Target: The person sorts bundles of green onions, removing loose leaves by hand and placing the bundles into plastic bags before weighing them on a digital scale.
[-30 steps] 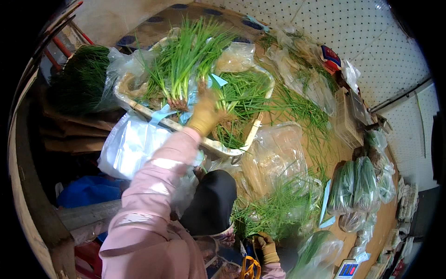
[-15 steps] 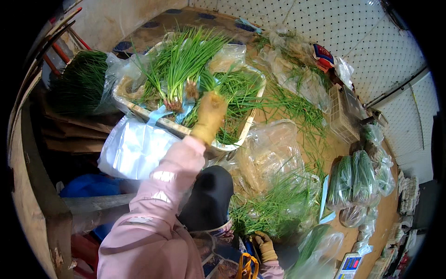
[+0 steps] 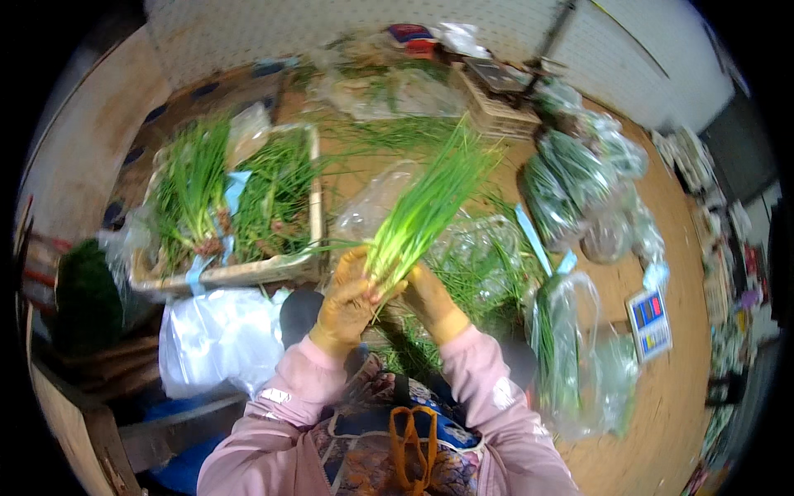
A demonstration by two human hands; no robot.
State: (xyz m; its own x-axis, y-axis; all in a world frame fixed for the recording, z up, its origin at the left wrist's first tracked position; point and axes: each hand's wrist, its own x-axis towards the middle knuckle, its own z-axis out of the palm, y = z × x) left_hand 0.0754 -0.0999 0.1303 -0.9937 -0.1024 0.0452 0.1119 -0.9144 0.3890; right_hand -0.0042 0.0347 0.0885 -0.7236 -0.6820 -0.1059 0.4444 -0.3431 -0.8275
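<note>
Both my hands wear yellow gloves and meet in front of my lap around a bunch of spring onions [image 3: 423, 217]. My left hand [image 3: 347, 299] is closed round the pale root ends. My right hand [image 3: 432, 299] wraps the same ends from the other side, its fingers partly hidden behind the stalks. The green tops fan out up and to the right. To the left, a white crate [image 3: 316, 186] holds more spring onions [image 3: 194, 178], with light blue strips lying among them. Loose green stalks [image 3: 488, 264] lie on clear plastic just beyond my right hand.
A stack of clear plastic bags [image 3: 219, 339] lies by the crate's near side. At right are bagged greens [image 3: 558, 186], an open bag of greens [image 3: 571, 355] and a scale display [image 3: 649, 324]. Farther back stands a beige plastic crate [image 3: 500, 112].
My left hand has come back from the crate with a bunch of spring onions. My right hand has risen from near my lap to join it. The view has swung to the right.
</note>
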